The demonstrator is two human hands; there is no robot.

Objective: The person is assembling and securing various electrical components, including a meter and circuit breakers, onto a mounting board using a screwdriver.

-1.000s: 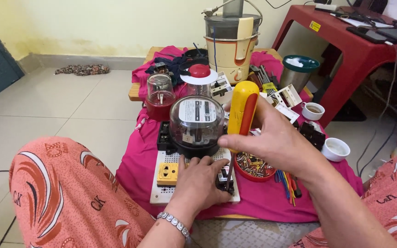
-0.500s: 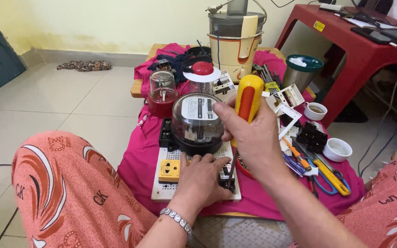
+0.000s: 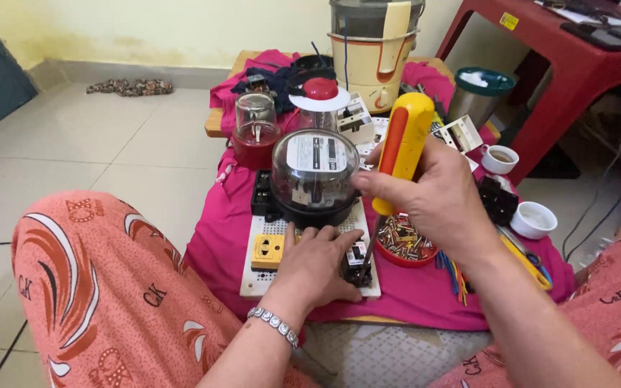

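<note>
My right hand [image 3: 436, 197] grips a yellow and red screwdriver [image 3: 399, 147] by its handle, held upright. Its thin shaft runs down to a small black breaker [image 3: 359, 260] on a white perforated board [image 3: 272, 278]. My left hand [image 3: 318, 269], with a bracelet on the wrist, rests flat on the board beside the breaker, fingers spread toward it. A round electric meter with a clear dome [image 3: 315, 176] stands at the board's far end, and a yellow socket [image 3: 267, 251] sits on its left side.
A pink cloth [image 3: 213, 230] covers a low board on the tiled floor. On it are a red bowl of small parts [image 3: 405, 241], coloured wires [image 3: 451, 276], a red-based glass jar [image 3: 255, 129], two white cups [image 3: 533, 219] and a steel tumbler [image 3: 477, 93]. A red table [image 3: 576, 65] stands right.
My right hand has brought the screwdriver down and forward, so its tip now meets the black breaker. The camera view has moved closer. My left hand has stayed on the board.
</note>
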